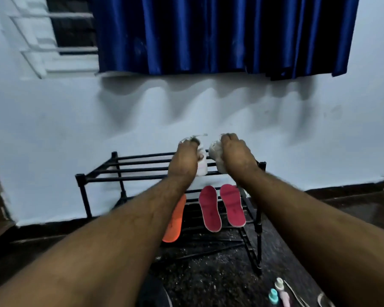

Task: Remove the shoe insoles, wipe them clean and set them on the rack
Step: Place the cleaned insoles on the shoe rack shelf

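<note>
Both hands up at rack top tier: left hand fingers grip one white shoe, right hand the other shoe. Pink insoles & orange insole already on lower tier. Looks like final step; next, set shoes flat on bars w/o tipping

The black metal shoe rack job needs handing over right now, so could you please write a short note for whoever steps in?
Left hand: grips a white shoe above the top shelf of the black metal shoe rack.
Right hand: grips a second pale shoe beside the first.
Done: two pink foam insoles lie side by side on the lower shelf, and an orange insole lies to their left, partly hidden by the left forearm.
Left: set both shoes down. Whether their insoles are out cannot be told.
On the floor at lower right: small bottles, blurred.
</note>
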A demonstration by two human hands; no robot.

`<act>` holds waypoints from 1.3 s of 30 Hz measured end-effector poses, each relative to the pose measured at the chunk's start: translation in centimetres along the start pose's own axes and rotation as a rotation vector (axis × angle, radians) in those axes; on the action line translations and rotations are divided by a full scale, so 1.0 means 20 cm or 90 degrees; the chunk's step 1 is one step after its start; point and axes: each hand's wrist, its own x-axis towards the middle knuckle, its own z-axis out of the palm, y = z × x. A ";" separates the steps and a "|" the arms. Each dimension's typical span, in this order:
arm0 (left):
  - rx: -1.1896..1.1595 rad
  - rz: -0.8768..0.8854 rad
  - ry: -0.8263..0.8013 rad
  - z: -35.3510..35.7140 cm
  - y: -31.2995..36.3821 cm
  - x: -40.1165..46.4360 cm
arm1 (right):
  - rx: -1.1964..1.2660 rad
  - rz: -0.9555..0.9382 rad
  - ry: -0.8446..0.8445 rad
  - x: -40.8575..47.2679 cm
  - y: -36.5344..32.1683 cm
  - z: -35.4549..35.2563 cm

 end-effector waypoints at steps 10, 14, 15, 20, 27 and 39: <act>0.423 0.200 0.044 -0.13 -0.09 -0.36 | -0.030 0.007 0.080 -0.34 -0.23 -0.03; 0.410 0.175 0.037 -0.24 -0.06 -0.64 | 0.014 -0.020 0.009 -0.56 -0.39 -0.15; 0.400 0.161 0.040 -0.27 -0.04 -0.70 | 0.038 -0.014 -0.007 -0.61 -0.43 -0.19; 0.388 0.112 0.001 -0.42 -0.13 -1.18 | 0.165 0.001 -0.093 -0.97 -0.66 -0.26; 0.429 -0.138 -0.084 -0.55 -0.48 -1.79 | 0.177 0.003 -0.262 -1.56 -0.89 0.01; 0.369 -0.263 -0.278 -0.50 -0.86 -2.19 | 0.175 -0.015 -0.522 -1.91 -1.01 0.46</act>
